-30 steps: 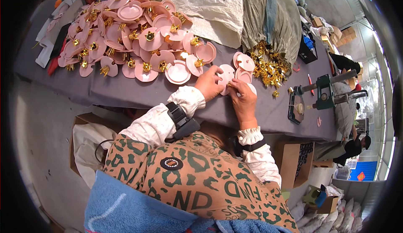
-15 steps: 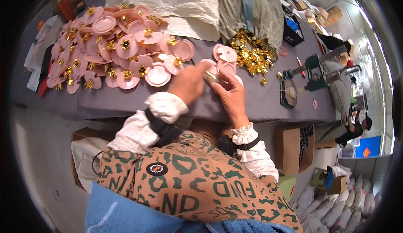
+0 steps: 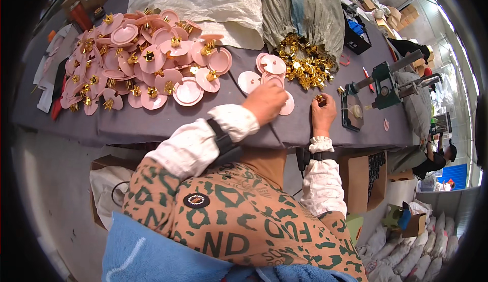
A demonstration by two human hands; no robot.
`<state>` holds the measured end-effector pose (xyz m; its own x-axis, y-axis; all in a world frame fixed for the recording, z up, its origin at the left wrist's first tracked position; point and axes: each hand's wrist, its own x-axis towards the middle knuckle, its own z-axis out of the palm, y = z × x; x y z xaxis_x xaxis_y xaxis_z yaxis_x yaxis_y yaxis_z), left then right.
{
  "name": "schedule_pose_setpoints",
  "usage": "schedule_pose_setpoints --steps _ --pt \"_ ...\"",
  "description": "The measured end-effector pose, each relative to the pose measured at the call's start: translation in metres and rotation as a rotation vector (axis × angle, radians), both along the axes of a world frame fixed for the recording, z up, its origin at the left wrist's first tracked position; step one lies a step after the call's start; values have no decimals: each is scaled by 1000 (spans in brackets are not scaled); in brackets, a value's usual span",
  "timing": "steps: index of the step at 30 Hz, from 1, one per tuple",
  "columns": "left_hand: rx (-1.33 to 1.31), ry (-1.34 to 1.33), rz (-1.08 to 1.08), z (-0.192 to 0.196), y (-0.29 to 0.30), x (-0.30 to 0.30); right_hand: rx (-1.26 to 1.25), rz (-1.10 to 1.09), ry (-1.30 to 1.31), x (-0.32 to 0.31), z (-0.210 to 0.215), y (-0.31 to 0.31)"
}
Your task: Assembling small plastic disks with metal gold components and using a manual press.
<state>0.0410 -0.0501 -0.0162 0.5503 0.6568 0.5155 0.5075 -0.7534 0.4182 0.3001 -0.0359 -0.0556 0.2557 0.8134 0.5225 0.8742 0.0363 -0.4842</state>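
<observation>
My left hand (image 3: pixel 265 102) is closed at the near edge of a small group of pink discs (image 3: pixel 274 65), its fingertips on one pink disc (image 3: pixel 275 81); its grip is partly hidden. Farther right, my right hand (image 3: pixel 324 114) pinches a small gold flower-shaped piece (image 3: pixel 320 99) just above the table. A loose heap of shiny gold pieces (image 3: pixel 306 61) spills at the mouth of a woven sack beyond it. On the left lies a large pile of pink discs (image 3: pixel 152 61), many with a gold piece standing at the centre.
A green hand press (image 3: pixel 386 84) stands on the grey tablecloth (image 3: pixel 203 122) at the right. Behind the heaps are a white sack (image 3: pixel 198 7) and a greyish woven sack (image 3: pixel 305 7). A black box (image 3: pixel 356 33) sits beyond. A cardboard box (image 3: pixel 363 180) is below the table edge.
My hands were close together over a small item between them. Now they are apart: the left has moved right to the small disc group, the right has moved right and holds a gold piece.
</observation>
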Motion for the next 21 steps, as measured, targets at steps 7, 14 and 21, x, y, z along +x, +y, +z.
schedule_pose_setpoints --steps 7,14,21 --pt "-1 214 212 -11 13 38 132 241 144 -7 10 -13" --pt "-687 -482 180 2 -6 -1 60 435 514 -74 47 -65" --pt "-703 -412 146 17 -25 -18 78 591 336 -103 42 -67"
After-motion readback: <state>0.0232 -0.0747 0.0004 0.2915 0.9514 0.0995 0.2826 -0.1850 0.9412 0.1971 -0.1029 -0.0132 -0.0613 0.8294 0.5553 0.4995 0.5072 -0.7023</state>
